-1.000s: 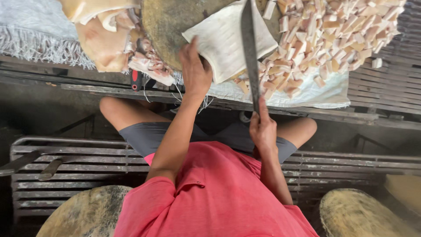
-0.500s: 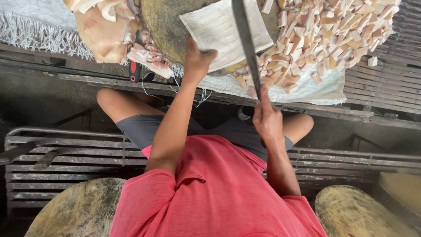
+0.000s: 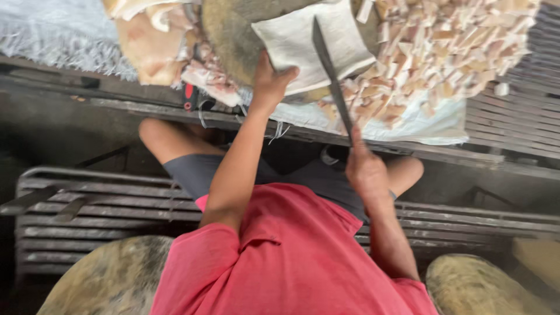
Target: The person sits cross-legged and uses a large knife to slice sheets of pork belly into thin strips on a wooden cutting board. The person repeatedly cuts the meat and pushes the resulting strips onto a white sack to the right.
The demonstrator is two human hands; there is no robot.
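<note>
My left hand [image 3: 270, 83] presses its fingers on the near edge of a white flat slab [image 3: 297, 41] that lies on a round wooden chopping block [image 3: 233, 35]. My right hand [image 3: 364, 170] is closed on the handle of a long dark knife [image 3: 329, 70]. The blade reaches up across the right part of the slab. To the right of the block lies a heap of small pale cut pieces [image 3: 449, 52]. My red shirt and bent legs fill the lower middle of the view.
Larger pale chunks [image 3: 151, 46] lie left of the block on white sacking [image 3: 52, 35]. A plastic sheet [image 3: 420, 125] lies under the heap. Dark slatted metal racks [image 3: 99, 204] run on both sides of my legs. Two round wooden blocks [image 3: 111, 280] [image 3: 478, 289] sit near the bottom corners.
The blade has leaned a little to the left over the slab while my right hand stays on the handle. My left hand has kept its hold on the slab's near edge.
</note>
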